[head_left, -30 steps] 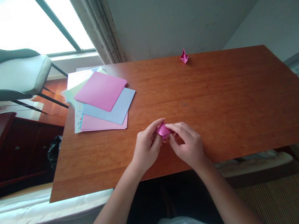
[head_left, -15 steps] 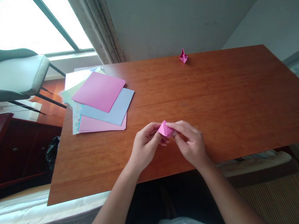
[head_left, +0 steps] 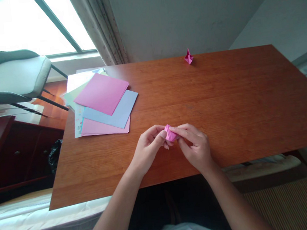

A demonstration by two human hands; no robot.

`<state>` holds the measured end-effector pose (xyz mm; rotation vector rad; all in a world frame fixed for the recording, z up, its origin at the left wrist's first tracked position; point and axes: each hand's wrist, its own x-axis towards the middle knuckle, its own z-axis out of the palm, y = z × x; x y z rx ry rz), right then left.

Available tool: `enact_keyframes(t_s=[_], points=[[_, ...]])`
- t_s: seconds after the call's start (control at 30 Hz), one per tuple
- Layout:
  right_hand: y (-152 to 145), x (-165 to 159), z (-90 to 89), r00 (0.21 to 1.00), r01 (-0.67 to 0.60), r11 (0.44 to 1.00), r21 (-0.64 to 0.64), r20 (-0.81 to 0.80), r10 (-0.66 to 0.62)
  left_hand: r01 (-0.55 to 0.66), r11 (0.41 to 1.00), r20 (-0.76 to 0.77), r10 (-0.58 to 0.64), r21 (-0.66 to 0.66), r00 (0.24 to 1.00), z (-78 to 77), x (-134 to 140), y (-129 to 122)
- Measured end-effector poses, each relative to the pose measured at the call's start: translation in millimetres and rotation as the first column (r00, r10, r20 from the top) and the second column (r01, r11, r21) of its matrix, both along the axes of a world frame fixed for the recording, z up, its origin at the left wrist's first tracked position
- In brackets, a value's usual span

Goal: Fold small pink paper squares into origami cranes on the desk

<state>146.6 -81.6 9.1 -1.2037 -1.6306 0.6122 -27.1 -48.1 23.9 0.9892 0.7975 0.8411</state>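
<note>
A small folded pink origami paper [head_left: 169, 133] is held between both my hands, just above the front part of the wooden table [head_left: 224, 107]. My left hand [head_left: 149, 144] pinches its left side, the thumb lying on top near the left corner. My right hand [head_left: 195, 141] grips the right side with fingertips and thumb. A crease line runs down the front of the folded paper. Its underside is hidden by my fingers.
At the table's left lies a stack with pink paper [head_left: 102, 93], blue paper [head_left: 114, 110] and lighter pink paper [head_left: 105, 126]. A finished-looking pink origami piece [head_left: 188, 57] stands by the back edge. A chair [head_left: 12, 76] is beyond the left end.
My left thumb has moved further onto the folded paper and covers more of its left corner. The paper looks slightly turned and narrower. The stack and the far origami piece stay put.
</note>
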Motion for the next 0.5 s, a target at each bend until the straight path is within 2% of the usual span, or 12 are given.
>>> enact_keyframes(t_s=[0.1,0.23,0.4,0.5], points=[[-0.9,-0.2,2.1,1.000,-0.003,1.000,-0.014,-0.005,0.003,-0.002,1.000,-0.067,0.003,0.010,0.998,2.8,2.7,0.1],[-1.7,-0.2,4.7,0.998,-0.031,0.998,-0.060,-0.051,0.028,-0.023,0.999,-0.080,0.025,0.025,0.996,3.9,4.4,-0.1],[-1.9,-1.1,-0.7,0.988,0.074,0.982,-0.173,-0.124,-0.097,-0.030,0.999,-0.107,0.033,0.030,0.994,2.5,5.6,-0.8],[-1.3,-0.8,-3.3,0.984,0.065,0.969,-0.238,-0.144,-0.102,-0.041,0.998,-0.133,0.046,0.038,0.990,1.3,6.2,-1.5]])
